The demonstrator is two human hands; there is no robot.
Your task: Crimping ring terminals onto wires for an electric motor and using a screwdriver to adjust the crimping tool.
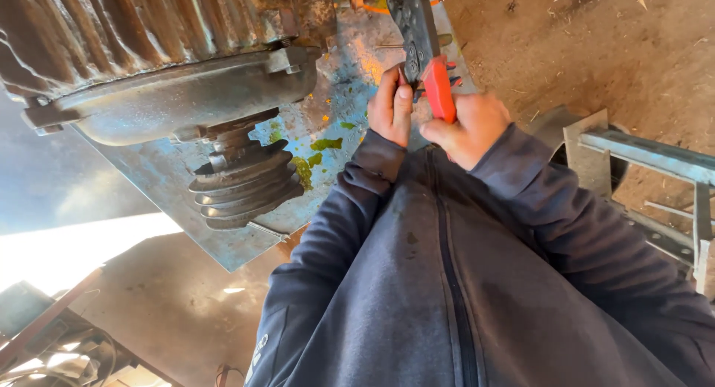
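Two bare hands met close before the person's dark zipped jacket [447, 283], both around a crimping tool [421, 37] with red handles and a black head. The right hand [471, 130] was closed tight on a red handle, while the left hand [392, 104] was curled against the tool's other side, thumb up; what its fingers pinched could not be told. The tool stood over the near edge of a worn blue metal plate [328, 134] flecked with green paint. Farther left on that plate sat a grooved pulley [242, 182] under a ribbed motor housing [134, 37]. A grey steel frame [648, 156] lay on the dirt floor at right.
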